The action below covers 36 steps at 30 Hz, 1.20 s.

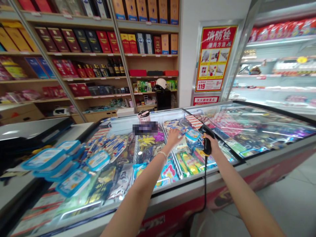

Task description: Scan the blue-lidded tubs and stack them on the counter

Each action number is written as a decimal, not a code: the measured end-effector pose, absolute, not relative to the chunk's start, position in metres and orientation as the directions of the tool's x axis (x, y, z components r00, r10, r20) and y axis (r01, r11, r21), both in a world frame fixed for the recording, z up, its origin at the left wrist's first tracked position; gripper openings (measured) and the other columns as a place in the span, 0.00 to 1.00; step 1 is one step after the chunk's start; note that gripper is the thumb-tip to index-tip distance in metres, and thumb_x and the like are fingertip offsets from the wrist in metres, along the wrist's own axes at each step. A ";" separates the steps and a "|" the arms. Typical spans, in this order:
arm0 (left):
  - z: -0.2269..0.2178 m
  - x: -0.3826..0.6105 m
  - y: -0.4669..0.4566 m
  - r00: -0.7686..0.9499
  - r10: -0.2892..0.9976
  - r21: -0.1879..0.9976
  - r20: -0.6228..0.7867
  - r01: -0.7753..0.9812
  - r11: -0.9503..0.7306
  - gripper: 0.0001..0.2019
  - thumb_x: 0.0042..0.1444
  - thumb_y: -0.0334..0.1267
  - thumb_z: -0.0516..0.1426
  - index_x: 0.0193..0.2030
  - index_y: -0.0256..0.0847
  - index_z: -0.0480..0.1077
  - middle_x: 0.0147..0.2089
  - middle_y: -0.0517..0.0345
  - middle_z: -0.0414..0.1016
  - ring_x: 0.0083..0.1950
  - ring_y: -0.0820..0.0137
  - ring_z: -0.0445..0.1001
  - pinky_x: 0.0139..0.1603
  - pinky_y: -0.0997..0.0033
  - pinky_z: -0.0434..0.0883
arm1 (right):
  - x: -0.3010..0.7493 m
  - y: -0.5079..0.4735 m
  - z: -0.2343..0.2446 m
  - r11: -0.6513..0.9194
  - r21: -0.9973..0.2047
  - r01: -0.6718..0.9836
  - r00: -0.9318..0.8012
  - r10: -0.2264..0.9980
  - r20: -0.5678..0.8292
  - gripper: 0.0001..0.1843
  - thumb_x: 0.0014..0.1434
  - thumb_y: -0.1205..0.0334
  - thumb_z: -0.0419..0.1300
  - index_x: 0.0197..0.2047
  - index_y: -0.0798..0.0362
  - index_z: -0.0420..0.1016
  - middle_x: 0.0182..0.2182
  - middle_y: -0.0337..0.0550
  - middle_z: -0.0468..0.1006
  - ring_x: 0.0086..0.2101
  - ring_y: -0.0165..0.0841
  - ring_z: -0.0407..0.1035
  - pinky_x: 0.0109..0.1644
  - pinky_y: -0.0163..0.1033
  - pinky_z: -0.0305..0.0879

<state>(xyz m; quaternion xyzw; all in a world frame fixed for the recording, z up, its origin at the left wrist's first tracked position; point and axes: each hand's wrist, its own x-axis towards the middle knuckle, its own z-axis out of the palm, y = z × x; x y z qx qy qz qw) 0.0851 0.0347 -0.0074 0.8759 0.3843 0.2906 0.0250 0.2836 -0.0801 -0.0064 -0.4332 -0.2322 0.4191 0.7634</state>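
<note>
My right hand is wrapped around the handle of a black and yellow handheld barcode scanner, its cable hanging down the front of the chest freezer. Over the packaged ice creams inside, my left hand reaches in with its fingers partly stretched out. Nothing shows clearly in it; whether the fingertips touch a pack is hard to make out. A blue-rimmed tub lies between my two hands. Below them are yellow-green ice cream packs in a white wire basket.
Blue-lidded tubs are stacked at the left, with another tub near them. A sliding glass lid covers the freezer's right part. A pink-and-black cup stands on the far rim. Shelves of boxes rise behind.
</note>
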 end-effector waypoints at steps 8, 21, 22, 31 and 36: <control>-0.008 0.100 0.033 0.587 0.562 0.123 0.583 0.620 -0.775 0.11 0.54 0.33 0.59 0.45 0.41 0.72 0.51 0.46 0.71 0.60 0.54 0.65 0.71 0.44 0.45 | 0.283 -0.083 -0.004 0.259 -0.871 -0.418 0.548 0.837 -0.013 0.18 0.37 0.58 0.74 0.29 0.54 0.72 0.20 0.35 0.75 0.16 0.26 0.67 0.15 0.29 0.63; 0.008 0.049 0.006 0.533 0.647 0.026 0.545 0.760 -0.649 0.13 0.59 0.24 0.48 0.42 0.36 0.72 0.41 0.43 0.75 0.52 0.56 0.70 0.59 0.50 0.64 | 0.283 -0.096 0.004 0.274 -0.829 -0.486 0.568 0.821 -0.061 0.16 0.38 0.62 0.72 0.29 0.53 0.71 0.20 0.34 0.73 0.16 0.25 0.66 0.15 0.27 0.62; 0.010 0.033 0.001 0.506 0.673 0.037 0.540 0.784 -0.619 0.12 0.59 0.24 0.48 0.42 0.36 0.71 0.40 0.43 0.75 0.51 0.56 0.70 0.57 0.51 0.65 | 0.283 -0.099 0.004 0.289 -0.825 -0.485 0.578 0.814 -0.054 0.16 0.38 0.62 0.72 0.29 0.54 0.71 0.20 0.34 0.73 0.16 0.25 0.66 0.15 0.27 0.63; 0.027 -0.119 -0.035 0.260 0.744 0.328 0.616 0.774 -0.542 0.07 0.64 0.33 0.48 0.44 0.41 0.66 0.45 0.50 0.72 0.40 0.65 0.74 0.42 0.66 0.71 | 0.213 -0.107 0.041 0.363 -0.822 -0.438 0.501 0.858 0.112 0.17 0.38 0.57 0.73 0.28 0.53 0.72 0.20 0.34 0.73 0.16 0.25 0.65 0.15 0.28 0.62; 0.028 -0.150 -0.037 0.067 0.710 0.516 0.701 0.640 -0.570 0.08 0.63 0.34 0.50 0.46 0.41 0.67 0.46 0.51 0.71 0.43 0.66 0.75 0.46 0.65 0.72 | 0.128 -0.077 0.065 0.262 -0.863 -0.431 0.311 0.941 0.130 0.18 0.37 0.56 0.73 0.29 0.53 0.71 0.19 0.37 0.74 0.15 0.26 0.65 0.15 0.30 0.62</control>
